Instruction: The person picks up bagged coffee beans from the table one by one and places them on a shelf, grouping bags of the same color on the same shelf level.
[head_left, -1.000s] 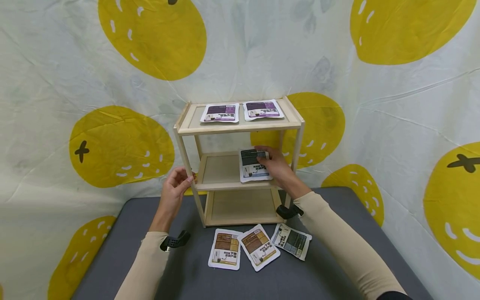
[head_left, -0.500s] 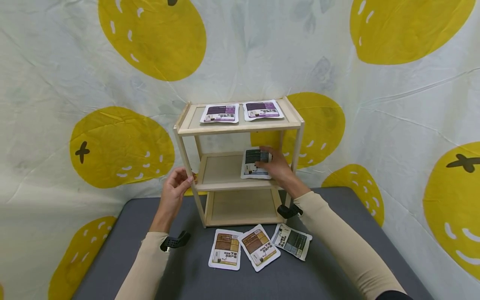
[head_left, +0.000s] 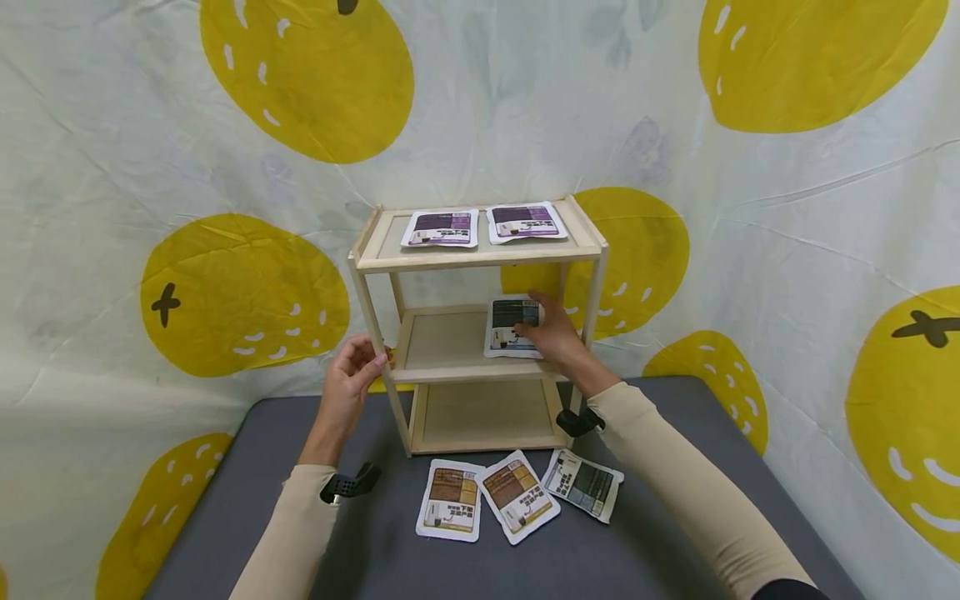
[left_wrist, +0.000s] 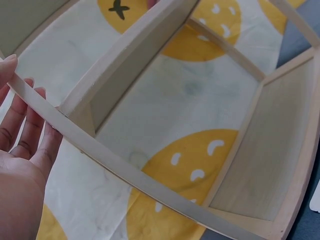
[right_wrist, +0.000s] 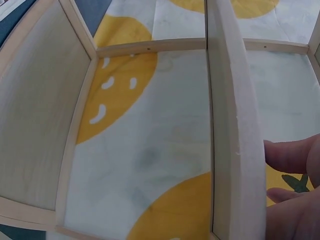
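Note:
A light wooden three-tier shelf point(head_left: 480, 254) stands on the grey table point(head_left: 675, 433). My left hand point(head_left: 367, 356) holds its front left post point(head_left: 372, 321) at middle-shelf height; in the left wrist view the post point(left_wrist: 125, 172) runs between thumb and fingers point(left_wrist: 27, 125). My right hand point(head_left: 536, 323) reaches into the middle tier. Its fingers lie flat on a dark grey packet point(head_left: 506, 323) that rests at the right end of that tier. In the right wrist view only fingertips point(right_wrist: 292, 155) show beside a shelf rail point(right_wrist: 235, 125).
Two purple packets point(head_left: 441, 227) point(head_left: 525, 222) lie side by side on the top tier. On the table in front of the shelf lie two brown packets point(head_left: 450, 498) point(head_left: 519, 493) and a grey one point(head_left: 583, 483). A lemon-print cloth hangs close behind.
The dark grey packet overhung the middle tier's front edge; my right hand has slid it back and slightly right, fully onto the tier. My left hand has stayed on the post.

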